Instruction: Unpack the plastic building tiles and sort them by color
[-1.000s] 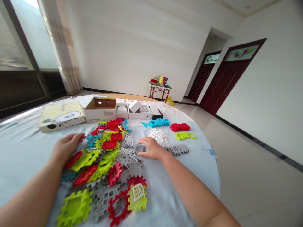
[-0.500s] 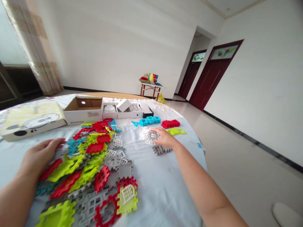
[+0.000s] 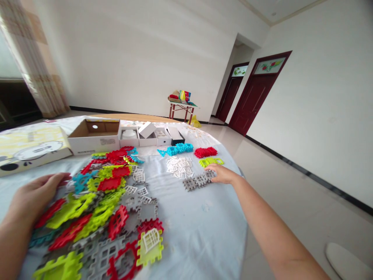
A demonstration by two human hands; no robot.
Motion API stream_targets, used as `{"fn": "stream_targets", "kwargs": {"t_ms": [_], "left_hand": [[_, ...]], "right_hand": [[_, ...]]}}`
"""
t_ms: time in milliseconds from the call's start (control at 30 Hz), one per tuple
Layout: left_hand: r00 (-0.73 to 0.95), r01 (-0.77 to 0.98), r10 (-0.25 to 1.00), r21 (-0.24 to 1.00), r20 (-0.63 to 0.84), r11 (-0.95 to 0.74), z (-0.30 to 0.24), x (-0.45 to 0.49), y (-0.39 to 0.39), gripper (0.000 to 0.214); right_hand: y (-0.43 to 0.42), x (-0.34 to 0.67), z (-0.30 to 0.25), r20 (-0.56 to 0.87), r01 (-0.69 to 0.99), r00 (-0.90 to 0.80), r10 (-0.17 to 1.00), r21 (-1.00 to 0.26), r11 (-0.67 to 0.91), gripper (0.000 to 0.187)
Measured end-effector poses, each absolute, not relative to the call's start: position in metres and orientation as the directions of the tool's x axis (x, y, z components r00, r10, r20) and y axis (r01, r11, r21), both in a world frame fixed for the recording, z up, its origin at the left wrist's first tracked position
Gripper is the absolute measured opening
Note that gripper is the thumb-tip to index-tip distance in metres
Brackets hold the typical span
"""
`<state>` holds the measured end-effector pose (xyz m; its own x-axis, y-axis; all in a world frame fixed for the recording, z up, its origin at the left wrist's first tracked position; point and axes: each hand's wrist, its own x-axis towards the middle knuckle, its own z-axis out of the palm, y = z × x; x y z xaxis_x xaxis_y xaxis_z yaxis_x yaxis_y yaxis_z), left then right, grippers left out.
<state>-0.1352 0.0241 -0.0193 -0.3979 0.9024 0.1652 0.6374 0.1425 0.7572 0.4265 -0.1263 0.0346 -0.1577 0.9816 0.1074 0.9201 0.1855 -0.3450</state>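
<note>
My right hand (image 3: 223, 174) is closed on a grey notched building tile (image 3: 210, 176) at the right end of a row of grey tiles (image 3: 194, 182). Just beyond it lie lime green tiles (image 3: 210, 161), then a stack of red tiles (image 3: 205, 152). White window-lattice pieces (image 3: 179, 166) are heaped to the left of the grey row, with blue tiles (image 3: 177, 149) behind them. My left hand (image 3: 43, 190), fingers stretched out, rests at the left edge of a big mixed pile of tiles (image 3: 100, 212) and appears to hold nothing.
An open cardboard box (image 3: 94, 136) and a lid with a cartoon drawing (image 3: 35, 149) stand at the back left. Small white boxes (image 3: 147, 140) line up beside them. The round table's edge curves along the right. A small side table (image 3: 181, 104) stands by the wall.
My right hand has carried a grey tile from above the white lattice pieces to the right end of the grey row. My left hand stays beside the pile. The view has shifted slightly.
</note>
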Motion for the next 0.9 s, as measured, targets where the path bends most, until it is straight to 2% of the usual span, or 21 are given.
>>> {"fn": "stream_targets", "kwargs": {"t_ms": [167,367,500,600,700,800,900], "left_hand": [[-0.394,0.606,0.919,0.759,0.027,0.238,0.002,-0.122,0.008,0.05],[-0.382,0.558,0.923,0.808,0.048,0.189,-0.002,-0.123,0.011,0.049],[-0.394,0.526,0.918,0.83,0.044,0.185,-0.008,-0.125,0.016,0.048],[-0.398,0.522,0.916,0.834,0.054,0.178,-0.008,-0.123,0.015,0.048],[-0.398,0.514,0.915,0.843,0.068,0.161,-0.006,-0.121,0.013,0.046],[-0.387,0.494,0.92,0.856,0.062,0.15,-0.006,-0.121,0.011,0.047],[-0.38,0.49,0.923,0.86,0.063,0.143,-0.008,-0.122,0.011,0.05]], "right_hand": [[-0.123,0.422,0.034,0.063,0.933,-0.162,0.985,-0.315,0.174,0.054],[-0.118,0.413,0.033,-0.087,0.955,-0.169,0.982,-0.259,0.142,0.061],[-0.118,0.407,0.036,-0.07,0.955,-0.167,0.983,-0.258,0.144,0.061],[-0.118,0.383,0.044,0.038,0.922,-0.229,0.973,-0.313,0.23,0.055],[-0.115,0.337,0.049,0.128,0.837,-0.323,0.938,-0.424,0.346,0.047],[-0.115,0.284,0.046,0.086,0.721,-0.448,0.89,-0.553,0.417,0.043],[-0.118,0.244,0.038,0.071,0.627,-0.597,0.799,-0.58,0.52,0.048]]}}
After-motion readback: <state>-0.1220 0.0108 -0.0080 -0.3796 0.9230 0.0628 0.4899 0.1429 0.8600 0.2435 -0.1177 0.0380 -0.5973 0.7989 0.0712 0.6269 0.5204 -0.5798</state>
